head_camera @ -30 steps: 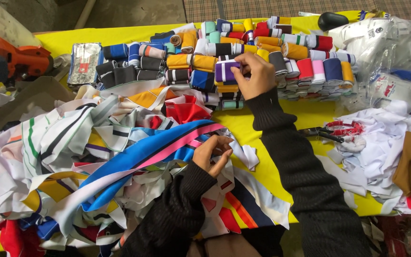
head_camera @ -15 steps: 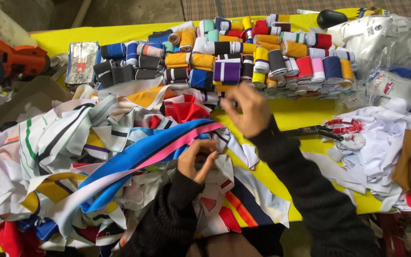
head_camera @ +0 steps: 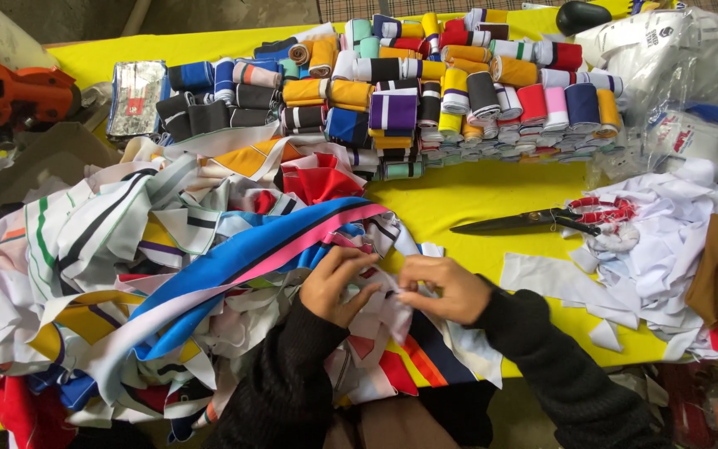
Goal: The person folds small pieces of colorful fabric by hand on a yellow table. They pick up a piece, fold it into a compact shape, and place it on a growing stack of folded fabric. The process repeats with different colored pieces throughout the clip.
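Both hands, left hand (head_camera: 338,284) and right hand (head_camera: 446,288), pinch a white fabric strip (head_camera: 392,293) with clenched fingers above the cloth pile (head_camera: 168,258).

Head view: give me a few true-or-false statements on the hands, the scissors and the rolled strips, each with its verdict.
1. Both hands, the left hand and the right hand, meet on a white fabric strip. True.
2. The scissors are in the right hand. False: they lie on the yellow table, untouched.
3. The rolled strips are stacked at the far side of the table. True.
4. The blue and pink band lies right of the scissors. False: it lies to their left.
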